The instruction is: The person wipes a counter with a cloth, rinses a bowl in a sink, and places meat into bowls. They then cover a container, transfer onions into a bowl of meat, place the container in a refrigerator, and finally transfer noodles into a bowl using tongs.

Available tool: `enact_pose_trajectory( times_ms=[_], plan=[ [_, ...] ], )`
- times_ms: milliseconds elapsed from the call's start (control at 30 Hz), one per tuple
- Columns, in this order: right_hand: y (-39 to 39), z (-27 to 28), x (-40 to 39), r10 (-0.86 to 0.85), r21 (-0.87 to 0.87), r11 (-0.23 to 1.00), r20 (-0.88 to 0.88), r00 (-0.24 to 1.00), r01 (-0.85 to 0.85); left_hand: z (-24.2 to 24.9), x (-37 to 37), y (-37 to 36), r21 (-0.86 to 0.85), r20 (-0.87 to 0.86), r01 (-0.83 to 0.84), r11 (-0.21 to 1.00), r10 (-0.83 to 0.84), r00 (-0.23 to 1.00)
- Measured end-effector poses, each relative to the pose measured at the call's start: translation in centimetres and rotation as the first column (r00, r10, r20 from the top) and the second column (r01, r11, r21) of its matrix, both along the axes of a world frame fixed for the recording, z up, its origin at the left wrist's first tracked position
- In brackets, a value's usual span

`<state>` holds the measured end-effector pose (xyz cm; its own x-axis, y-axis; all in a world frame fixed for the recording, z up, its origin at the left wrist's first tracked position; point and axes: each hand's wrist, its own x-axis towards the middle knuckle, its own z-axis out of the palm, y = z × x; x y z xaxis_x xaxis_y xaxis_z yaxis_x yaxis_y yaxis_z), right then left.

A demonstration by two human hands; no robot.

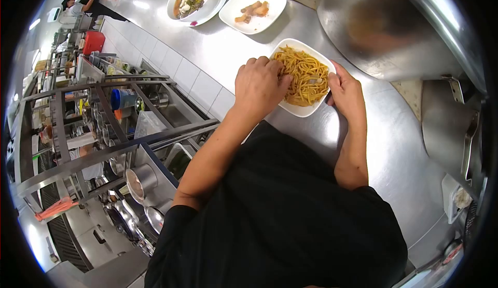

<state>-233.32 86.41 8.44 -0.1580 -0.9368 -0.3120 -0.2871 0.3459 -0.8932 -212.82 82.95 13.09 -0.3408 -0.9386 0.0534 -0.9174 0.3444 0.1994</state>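
Observation:
A white, rounded-square bowl (302, 112) full of yellow-brown fried noodles (307, 75) rests on the steel counter in front of me. My right hand (346, 92) grips its right side, thumb at the rim and fingers beneath the outer wall. Over the left rim reaches my left hand (261, 83), its fingers curled and the thumb and fingertips closed on noodles at that edge. The exact grip of those fingertips is partly hidden. Just beyond the bowl is a white square dish (270, 23) with several browned, roll-like pieces of food (251, 13).
A white bowl of soup (196, 0) stands on a saucer at the back. A large steel vessel (384, 33) borders the right side of the counter. To the left, past a tiled strip, are metal racks (98, 148) with pans and containers. A person (91, 5) is far off.

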Motion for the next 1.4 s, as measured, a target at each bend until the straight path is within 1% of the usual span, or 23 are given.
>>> enact_pose_trajectory(
  times_ms=[67, 200, 300, 400, 500, 600, 700, 733, 833, 933, 1033, 1100, 1133, 1167, 1200, 1300, 1367, 1400],
  plan=[
    [-0.1, 0.2, 0.0, 0.010, 0.023, 1.000, -0.016, 1.000, -0.010, 0.0, -0.1, -0.1, -0.004, -0.014, -0.004, 1.000, 0.004, 1.000],
    [-0.2, 0.4, -0.1, 0.034, 0.012, 0.999, -0.020, 0.999, -0.034, 0.5, -0.6, 0.0, -0.018, -0.027, -0.014, 1.000, 0.013, 1.000],
    [-0.2, 0.4, -0.1, 0.043, 0.011, 0.999, -0.031, 0.999, -0.042, 0.1, -1.1, -0.1, -0.039, 0.029, -0.006, 0.999, 0.007, 1.000],
    [-0.2, 0.3, -0.2, 0.044, 0.014, 0.999, -0.030, 0.999, -0.044, 0.2, -1.1, -0.2, -0.074, 0.032, -0.002, 0.997, 0.005, 0.999],
    [-0.2, 0.1, -0.4, 0.042, 0.015, 0.999, -0.008, 0.999, -0.042, 1.1, -0.1, -0.1, 0.030, -0.036, -0.023, 0.999, 0.025, 0.999],
    [-0.2, 0.5, -0.3, 0.042, 0.021, 0.999, -0.008, 0.999, -0.041, 2.9, 0.9, 0.2, 0.141, -0.234, -0.085, 0.986, 0.117, 0.965],
    [-0.3, 0.6, -0.3, 0.040, 0.012, 0.999, 0.004, 0.999, -0.040, 4.5, 2.1, -0.1, 0.341, -0.370, -0.139, 0.930, 0.269, 0.889],
    [-0.3, 0.5, -0.3, 0.039, 0.009, 0.999, 0.008, 0.999, -0.040, 4.6, 2.5, -0.2, 0.418, -0.446, -0.142, 0.897, 0.340, 0.828],
    [-0.3, 0.7, -0.4, 0.054, 0.027, 0.998, 0.001, 0.999, -0.054, 5.8, 3.6, -0.3, 0.460, -0.549, -0.085, 0.884, 0.358, 0.755],
    [-0.3, 0.3, -0.3, 0.056, 0.014, 0.998, 0.004, 0.998, -0.056, 8.3, 4.0, 0.2, 0.392, -0.686, 0.008, 0.920, 0.286, 0.668],
    [-0.2, -0.5, -0.5, 0.072, -0.016, 0.997, 0.008, 0.997, -0.072, 11.5, 5.6, 0.8, 0.289, -0.732, 0.142, 0.947, 0.123, 0.670],
    [-0.2, -0.4, -0.4, 0.071, -0.034, 0.997, -0.001, 0.997, -0.071, 13.8, 6.8, 1.5, 0.142, -0.791, 0.249, 0.958, -0.041, 0.610],
    [-0.1, -1.7, -0.8, 0.082, -0.068, 0.994, -0.028, 0.996, -0.084, 15.3, 7.5, 1.8, 0.054, -0.803, 0.301, 0.952, -0.138, 0.580],
    [-0.3, -2.9, -1.1, 0.093, -0.108, 0.989, -0.054, 0.994, -0.098, 16.7, 8.2, 2.3, -0.039, -0.799, 0.350, 0.936, -0.239, 0.552],
    [-0.4, -2.9, -1.3, 0.119, -0.097, 0.988, -0.029, 0.992, -0.121, 18.1, 8.8, 2.8, -0.078, -0.803, 0.388, 0.918, -0.289, 0.521],
    [-0.5, -2.1, -1.6, 0.166, -0.036, 0.986, 0.051, 0.985, -0.164, 21.6, 10.1, 5.0, -0.293, -0.805, 0.483, 0.825, -0.486, 0.340],
    [-1.0, -4.4, -1.7, 0.119, -0.111, 0.988, 0.090, 0.989, -0.109, 24.2, 11.1, 6.6, -0.370, -0.740, 0.557, 0.744, -0.598, 0.308],
    [-1.1, -4.3, -1.5, 0.113, -0.109, 0.989, 0.099, 0.989, -0.102, 25.1, 11.5, 7.3, -0.420, -0.716, 0.580, 0.699, -0.647, 0.262]
  ],
)
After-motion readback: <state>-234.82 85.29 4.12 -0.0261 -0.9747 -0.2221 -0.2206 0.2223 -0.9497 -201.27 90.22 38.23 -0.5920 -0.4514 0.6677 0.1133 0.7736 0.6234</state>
